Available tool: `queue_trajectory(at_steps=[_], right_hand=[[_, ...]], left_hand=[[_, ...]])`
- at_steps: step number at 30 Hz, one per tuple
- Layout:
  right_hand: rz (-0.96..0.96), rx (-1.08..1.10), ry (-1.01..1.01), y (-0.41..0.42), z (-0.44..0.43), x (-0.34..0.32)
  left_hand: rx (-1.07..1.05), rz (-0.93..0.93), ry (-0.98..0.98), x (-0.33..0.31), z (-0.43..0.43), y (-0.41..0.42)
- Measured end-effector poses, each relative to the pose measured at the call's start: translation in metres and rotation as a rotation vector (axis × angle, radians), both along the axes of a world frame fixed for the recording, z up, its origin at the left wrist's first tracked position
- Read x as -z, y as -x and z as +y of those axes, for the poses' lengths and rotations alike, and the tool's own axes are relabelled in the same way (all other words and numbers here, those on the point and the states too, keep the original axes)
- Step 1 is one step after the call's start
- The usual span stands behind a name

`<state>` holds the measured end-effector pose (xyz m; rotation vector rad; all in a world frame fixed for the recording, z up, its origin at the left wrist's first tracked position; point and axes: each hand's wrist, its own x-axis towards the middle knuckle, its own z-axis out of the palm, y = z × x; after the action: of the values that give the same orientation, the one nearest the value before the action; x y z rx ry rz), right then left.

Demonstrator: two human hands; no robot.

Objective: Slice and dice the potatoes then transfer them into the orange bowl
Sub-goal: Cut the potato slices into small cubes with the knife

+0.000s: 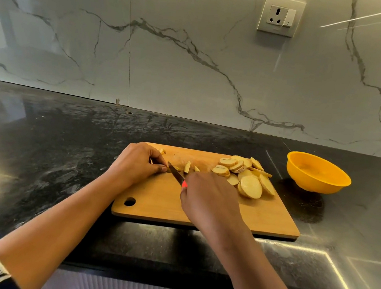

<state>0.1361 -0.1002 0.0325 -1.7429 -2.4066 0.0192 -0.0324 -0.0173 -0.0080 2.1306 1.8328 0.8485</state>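
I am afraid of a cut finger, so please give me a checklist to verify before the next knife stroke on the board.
1. Right hand grips the knife handle: ok.
2. Left hand fingertips clear of the blade: not ok, very close.
3. Potato piece held steady: cannot tell, mostly hidden.
4. Cutting board flat on the counter: ok.
5. Potato slices heaped away from the stroke: ok.
6. Orange bowl beside the board, seemingly empty: ok.

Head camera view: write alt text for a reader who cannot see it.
The right hand cuts with a knife into a potato piece pinched by the left hand on a cutting board. Potato slices lie piled at its right end; an empty orange bowl stands on the counter.
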Motion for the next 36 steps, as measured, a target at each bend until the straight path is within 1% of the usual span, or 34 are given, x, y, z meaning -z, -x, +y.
queue_trajectory(at_steps=[6,9,13,18,21,24,26,27,29,31,32,36], right_hand=[[-0.077,-0.04,0.009,0.013,0.006,0.006],[-0.063,-0.064,-0.002,-0.002,-0.001,0.01],[0.017,-0.053,-0.068,-0.034,-0.005,0.01],[0.129,0.045,-0.177,-0.059,0.026,0.005],[0.21,0.114,-0.264,-0.064,0.041,0.015],[0.249,0.134,-0.268,-0.065,0.045,0.028],[0.28,0.137,-0.28,-0.067,0.047,0.03],[0.286,0.14,-0.287,-0.069,0.048,0.031],[0.28,0.146,-0.293,-0.071,0.049,0.031],[0.282,0.15,-0.293,-0.071,0.049,0.033],[0.285,0.153,-0.291,-0.071,0.048,0.033],[0.283,0.143,-0.276,-0.07,0.046,0.031]], left_hand=[[0.001,0.015,-0.018,0.001,0.002,0.001],[0.001,0.016,-0.02,0.002,0.002,0.001],[-0.02,-0.006,-0.034,0.001,0.003,0.004],[-0.006,0.003,-0.024,-0.001,0.002,0.004],[-0.051,0.023,-0.084,0.001,0.003,0.004],[-0.09,0.049,-0.136,0.002,0.003,0.004],[-0.041,0.01,-0.164,0.0,0.003,0.001],[0.018,0.012,-0.161,-0.003,0.003,-0.004],[0.153,0.118,-0.096,-0.007,0.005,-0.017],[0.223,0.262,-0.021,-0.008,0.01,-0.031],[0.229,0.288,-0.002,-0.008,0.013,-0.035],[0.174,0.233,0.022,-0.011,0.024,-0.035]])
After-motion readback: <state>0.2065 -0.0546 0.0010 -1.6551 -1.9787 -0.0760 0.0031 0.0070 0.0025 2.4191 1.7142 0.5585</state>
